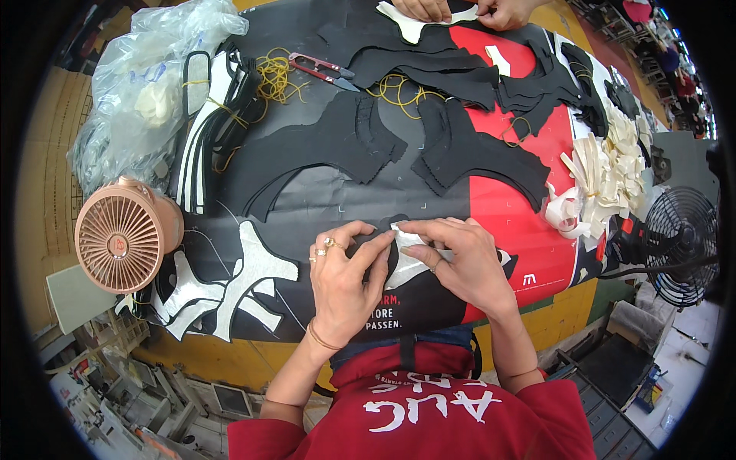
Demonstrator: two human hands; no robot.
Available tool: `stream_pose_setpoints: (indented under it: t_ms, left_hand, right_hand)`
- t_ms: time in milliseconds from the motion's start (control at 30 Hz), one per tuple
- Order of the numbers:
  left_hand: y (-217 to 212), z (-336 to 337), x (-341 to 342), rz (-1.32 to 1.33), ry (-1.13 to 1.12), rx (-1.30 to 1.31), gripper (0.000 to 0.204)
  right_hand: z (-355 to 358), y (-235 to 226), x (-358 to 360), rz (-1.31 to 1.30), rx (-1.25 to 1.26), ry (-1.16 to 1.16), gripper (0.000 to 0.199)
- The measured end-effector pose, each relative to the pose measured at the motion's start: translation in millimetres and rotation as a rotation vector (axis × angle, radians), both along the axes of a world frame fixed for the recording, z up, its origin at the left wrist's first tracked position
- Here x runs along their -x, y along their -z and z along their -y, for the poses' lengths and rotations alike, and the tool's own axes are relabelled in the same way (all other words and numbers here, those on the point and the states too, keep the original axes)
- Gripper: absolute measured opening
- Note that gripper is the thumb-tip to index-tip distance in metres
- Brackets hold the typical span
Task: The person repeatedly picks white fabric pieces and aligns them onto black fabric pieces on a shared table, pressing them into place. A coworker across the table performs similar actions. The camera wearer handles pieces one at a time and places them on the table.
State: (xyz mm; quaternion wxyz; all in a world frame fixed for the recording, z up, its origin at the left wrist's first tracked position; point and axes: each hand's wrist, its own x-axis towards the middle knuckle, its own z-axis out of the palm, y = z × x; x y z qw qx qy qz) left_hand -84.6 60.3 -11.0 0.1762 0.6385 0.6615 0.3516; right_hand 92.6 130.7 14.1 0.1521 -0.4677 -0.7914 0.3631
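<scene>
Close to the near edge of the table, my left hand [342, 277] and my right hand [469, 264] pinch a white-and-black cut fabric piece [404, 270] between them. Thumbs and fingertips of both hands meet along its upper edge, partly hiding it. Rings and a thin bracelet show on the left hand and wrist. Left of my hands lie several white, Y-shaped cut pieces [247, 277] with black edges, overlapping each other. Beyond my hands, stacks of black curved fabric pieces [322, 146] spread over the table cover.
A pink fan [120, 236] stands at left, before a clear plastic bag [153, 92]. Thread snips [322, 69] lie beside yellow rubber bands [277, 78]. Off-white strips [609, 172] pile up at right near a black fan [678, 241]. Another person's hands [502, 11] handle a white piece opposite.
</scene>
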Motion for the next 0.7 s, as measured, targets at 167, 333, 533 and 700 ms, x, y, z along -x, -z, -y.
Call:
stream_pose_setpoints:
  t_ms: [167, 333, 533, 700]
  left_hand:
    - [2.7, 0.6, -1.2, -0.059, 0.013, -0.010, 0.027]
    - [3.5, 2.0, -1.4, -0.103, 0.019, -0.022, 0.029]
    - [3.8, 2.6, -2.0, -0.117, 0.018, -0.017, 0.029]
    - [2.3, 2.1, -1.3, -0.124, 0.031, -0.032, 0.029]
  right_hand:
    - [-6.3, -0.4, -1.6, -0.070, 0.051, -0.029, 0.031]
    - [-10.1, -2.8, -1.5, -0.060, 0.107, -0.031, 0.031]
    - [-10.1, -4.4, -0.7, -0.057, 0.144, -0.011, 0.031]
    - [-9.0, -5.2, 1.2, -0.076, 0.115, -0.005, 0.031]
